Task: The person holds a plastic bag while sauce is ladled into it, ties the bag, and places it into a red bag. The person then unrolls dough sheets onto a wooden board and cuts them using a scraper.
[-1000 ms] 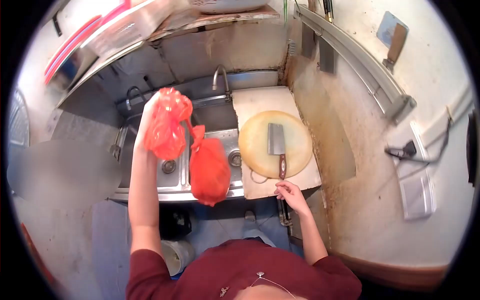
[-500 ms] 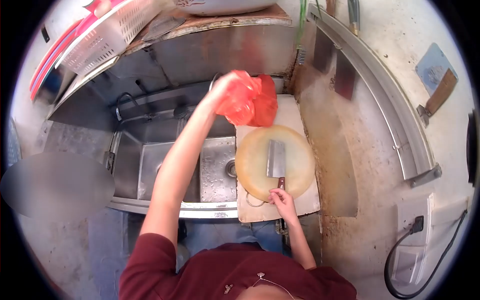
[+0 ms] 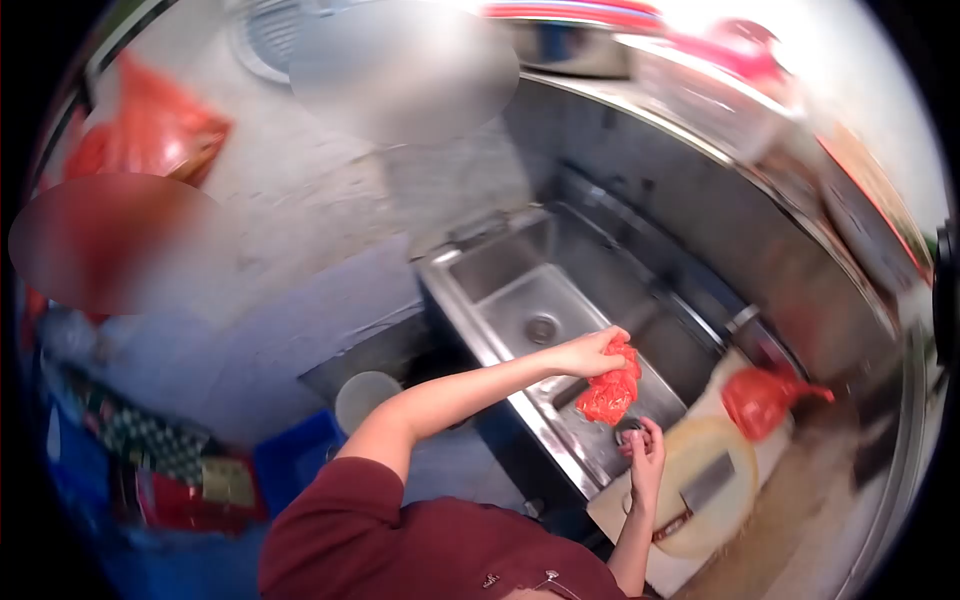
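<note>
My left hand (image 3: 592, 354) grips a crumpled red plastic bag (image 3: 610, 388) over the double steel sink (image 3: 540, 300). Just below the bag, my right hand (image 3: 645, 447) is raised near the sink's right basin, its fingers apart and curled, holding nothing. A tied red bag (image 3: 757, 403) rests on the pale board (image 3: 725, 372) at the far side of the round cutting board (image 3: 742, 475). On the cutting board lies a cleaver (image 3: 708, 482), its brown handle (image 3: 672, 527) toward me.
A shelf with a white basket (image 3: 705, 100) runs above the sink. On the floor side are a white bucket (image 3: 367, 400) and a blue container (image 3: 295, 455). More red bags (image 3: 165, 125) show at upper left.
The view has swung left. The tied bag has gone from my left hand to the pale board, while the crumpled bag remains in that hand. My right hand has moved away from the cleaver's handle.
</note>
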Demonstrator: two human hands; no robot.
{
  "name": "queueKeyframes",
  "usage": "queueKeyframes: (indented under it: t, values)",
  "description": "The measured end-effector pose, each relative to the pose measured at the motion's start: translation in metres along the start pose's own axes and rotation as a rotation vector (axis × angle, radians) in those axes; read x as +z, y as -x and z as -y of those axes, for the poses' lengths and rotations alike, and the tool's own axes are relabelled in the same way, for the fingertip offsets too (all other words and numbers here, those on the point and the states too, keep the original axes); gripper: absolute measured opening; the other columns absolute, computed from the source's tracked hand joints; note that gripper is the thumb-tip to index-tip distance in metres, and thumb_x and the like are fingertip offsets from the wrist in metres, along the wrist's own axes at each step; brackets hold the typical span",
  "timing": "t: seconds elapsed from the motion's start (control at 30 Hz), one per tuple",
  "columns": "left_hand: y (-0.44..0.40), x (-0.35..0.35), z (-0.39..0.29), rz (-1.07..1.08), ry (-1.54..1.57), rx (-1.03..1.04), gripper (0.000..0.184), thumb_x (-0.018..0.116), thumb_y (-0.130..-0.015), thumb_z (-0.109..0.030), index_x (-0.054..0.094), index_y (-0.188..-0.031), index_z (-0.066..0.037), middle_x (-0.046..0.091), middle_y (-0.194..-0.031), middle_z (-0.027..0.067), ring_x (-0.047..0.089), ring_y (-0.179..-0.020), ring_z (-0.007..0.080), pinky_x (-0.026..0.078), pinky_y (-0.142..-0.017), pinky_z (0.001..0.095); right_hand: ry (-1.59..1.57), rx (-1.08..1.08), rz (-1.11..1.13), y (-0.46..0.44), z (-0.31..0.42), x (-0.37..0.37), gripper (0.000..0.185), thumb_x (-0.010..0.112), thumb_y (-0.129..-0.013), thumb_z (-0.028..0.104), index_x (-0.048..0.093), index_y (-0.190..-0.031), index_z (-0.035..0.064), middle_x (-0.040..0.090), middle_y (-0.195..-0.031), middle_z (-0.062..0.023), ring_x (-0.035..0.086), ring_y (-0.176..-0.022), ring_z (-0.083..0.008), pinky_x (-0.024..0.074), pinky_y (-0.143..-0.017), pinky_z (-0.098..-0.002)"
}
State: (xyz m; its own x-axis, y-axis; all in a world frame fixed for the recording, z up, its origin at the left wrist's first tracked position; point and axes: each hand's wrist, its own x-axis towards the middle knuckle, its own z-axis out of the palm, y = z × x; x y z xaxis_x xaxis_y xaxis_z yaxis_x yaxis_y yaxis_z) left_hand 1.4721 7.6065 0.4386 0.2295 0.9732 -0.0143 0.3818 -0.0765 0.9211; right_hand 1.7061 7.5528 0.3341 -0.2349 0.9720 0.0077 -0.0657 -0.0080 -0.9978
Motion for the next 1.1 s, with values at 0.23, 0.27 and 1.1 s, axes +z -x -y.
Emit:
queueKeyframes:
  t: [0.23,0.27,1.1]
  values:
    - [0.204,-0.130,0.017,-0.496,-0.066,0.020,0.051,0.058,-0.083,-0.029,0.036,-0.122,-0.003,0.055,-0.110,0.0198,0.052,-0.106,0.0275,0.041,-0.089,0.0363,-0.050,-0.296,0.527,0.008,0.079,0.238,0.068,0.061,-0.076,0.001,0.027,-0.135,0.0041,0.043,-0.123,-0.0116,0.052,-0.093,-0.0149,0.0439,-0.082,-0.0265]
    - [0.236,-0.141,0.021,-0.586,-0.170,0.065,0.050,0.058,-0.084,-0.028,0.037,-0.121,-0.003,0.054,-0.112,0.0194,0.052,-0.108,0.0279,0.040,-0.090,0.0365,-0.086,-0.353,0.599,0.018,0.089,0.275,0.070,0.061,-0.075,0.001,0.026,-0.135,0.0028,0.040,-0.126,-0.0129,0.049,-0.102,-0.0183,0.0414,-0.087,-0.0290]
    - [0.583,-0.513,-0.250,-1.702,-1.859,0.217,0.035,0.048,-0.082,-0.008,0.045,-0.117,-0.008,0.045,-0.114,0.0180,0.045,-0.108,0.0339,0.039,-0.089,0.0416,0.010,-0.343,0.851,0.040,0.028,0.538,0.050,0.050,-0.082,-0.003,0.034,-0.129,0.0028,0.050,-0.096,-0.0061,0.051,-0.073,-0.0092,0.0455,-0.064,-0.0215]
